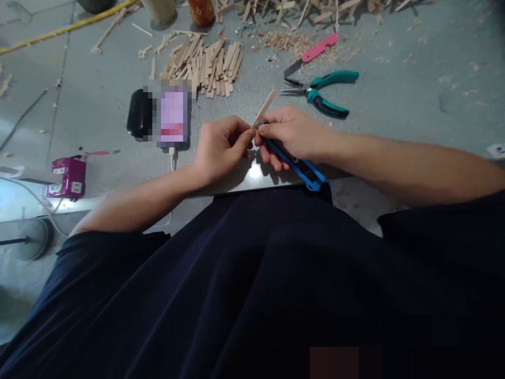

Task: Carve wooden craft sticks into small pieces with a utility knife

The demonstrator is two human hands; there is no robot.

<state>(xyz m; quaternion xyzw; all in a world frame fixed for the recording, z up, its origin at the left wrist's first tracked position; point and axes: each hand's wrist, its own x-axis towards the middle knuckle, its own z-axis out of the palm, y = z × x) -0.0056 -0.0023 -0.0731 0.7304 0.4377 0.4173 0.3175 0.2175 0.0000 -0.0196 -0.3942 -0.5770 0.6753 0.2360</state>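
Observation:
Near the table's front edge, my left hand (pixel 224 145) pinches the lower end of a wooden craft stick (pixel 264 108), which tilts up to the right. My right hand (pixel 290 134) is closed around a blue utility knife (pixel 295 164), its handle slanting down toward my body. The knife's head end is at the lower part of the stick, beside my left fingertips. Whether the blade touches the wood is hidden by my fingers. Beyond my hands lies a heap of craft sticks (pixel 209 63).
Green-handled pliers (pixel 315 93) and a pink folding knife (pixel 315 52) lie at the right, near wood shavings (pixel 282 41). Left of my hands are a plugged-in phone (pixel 173 116), a black case (pixel 140 113) and a purple power adapter (pixel 71 176). More sticks (pixel 315 10) cover the back.

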